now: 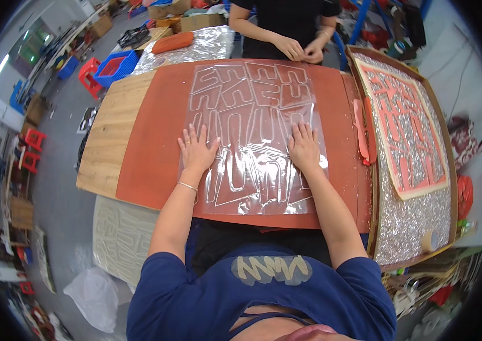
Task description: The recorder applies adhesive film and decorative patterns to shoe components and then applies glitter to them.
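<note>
A clear plastic sheet (252,122) with raised or cut outlines of curved pattern shapes lies on a reddish-brown mat (156,131). My left hand (196,149) rests flat on the sheet's left side, its fingers spread. On the right side of the sheet, my right hand (304,146) also lies flat with fingers stretched out. Neither hand holds anything. Light glares off the sheet between and below the hands.
Across the table a person's hands (303,51) meet at the far edge. To the right stands a shallow tray (373,227) with silvery lining, a pink cut-out sheet (391,142) and a tape roll (429,240). Bare wood (113,125) shows at left. Blue crates (117,67) stand beyond.
</note>
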### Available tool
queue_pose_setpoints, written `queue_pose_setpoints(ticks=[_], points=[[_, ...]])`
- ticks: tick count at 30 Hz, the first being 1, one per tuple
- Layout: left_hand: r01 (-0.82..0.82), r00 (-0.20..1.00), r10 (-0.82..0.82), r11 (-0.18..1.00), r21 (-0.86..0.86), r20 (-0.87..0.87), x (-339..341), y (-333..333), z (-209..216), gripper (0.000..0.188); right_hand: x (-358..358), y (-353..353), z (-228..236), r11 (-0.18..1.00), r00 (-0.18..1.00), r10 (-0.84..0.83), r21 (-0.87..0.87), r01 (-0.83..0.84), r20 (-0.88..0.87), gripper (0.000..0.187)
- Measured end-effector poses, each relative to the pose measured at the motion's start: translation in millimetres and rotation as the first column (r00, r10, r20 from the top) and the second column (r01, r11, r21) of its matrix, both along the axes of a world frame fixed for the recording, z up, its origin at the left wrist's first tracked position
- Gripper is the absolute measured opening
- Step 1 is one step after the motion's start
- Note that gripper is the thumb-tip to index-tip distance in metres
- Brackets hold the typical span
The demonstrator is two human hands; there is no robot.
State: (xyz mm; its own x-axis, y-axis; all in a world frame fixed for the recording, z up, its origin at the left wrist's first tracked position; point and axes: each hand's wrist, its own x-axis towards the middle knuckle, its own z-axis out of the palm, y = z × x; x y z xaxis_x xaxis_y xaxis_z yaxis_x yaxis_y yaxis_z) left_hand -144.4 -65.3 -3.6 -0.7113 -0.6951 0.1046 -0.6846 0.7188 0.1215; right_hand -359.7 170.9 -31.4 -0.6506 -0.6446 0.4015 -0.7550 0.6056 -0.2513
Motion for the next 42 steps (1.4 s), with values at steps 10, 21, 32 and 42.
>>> queue_pose_setpoints(ticks=[10, 21, 32, 42], points=[[-0.032, 0.998, 0.03, 0.999, 0.032, 0.051, -4, -2, -2, 0.073, -11, -8, 43, 0.977, 0.982, 0.071, 0.188, -0.104, 0.176, 0.047], [-0.031, 0.999, 0.031, 1.0, -0.004, 0.015, -4, 2, -2, 0.071, -95, -66, 1, 0.98, 0.974, 0.193, 0.071, -0.185, -0.123, 0.05], [-0.041, 0.999, 0.041, 0.999, -0.015, -0.03, -7, 0, 0, 0.072, -101, -72, 5, 0.978, 0.988, 0.155, 0.139, -0.154, 0.004, 0.056], [-0.053, 0.998, 0.053, 0.999, -0.005, -0.044, -3, 1, 3, 0.071, -104, -109, 30, 0.978, 0.987, 0.089, 0.2, -0.061, -0.137, 0.053]])
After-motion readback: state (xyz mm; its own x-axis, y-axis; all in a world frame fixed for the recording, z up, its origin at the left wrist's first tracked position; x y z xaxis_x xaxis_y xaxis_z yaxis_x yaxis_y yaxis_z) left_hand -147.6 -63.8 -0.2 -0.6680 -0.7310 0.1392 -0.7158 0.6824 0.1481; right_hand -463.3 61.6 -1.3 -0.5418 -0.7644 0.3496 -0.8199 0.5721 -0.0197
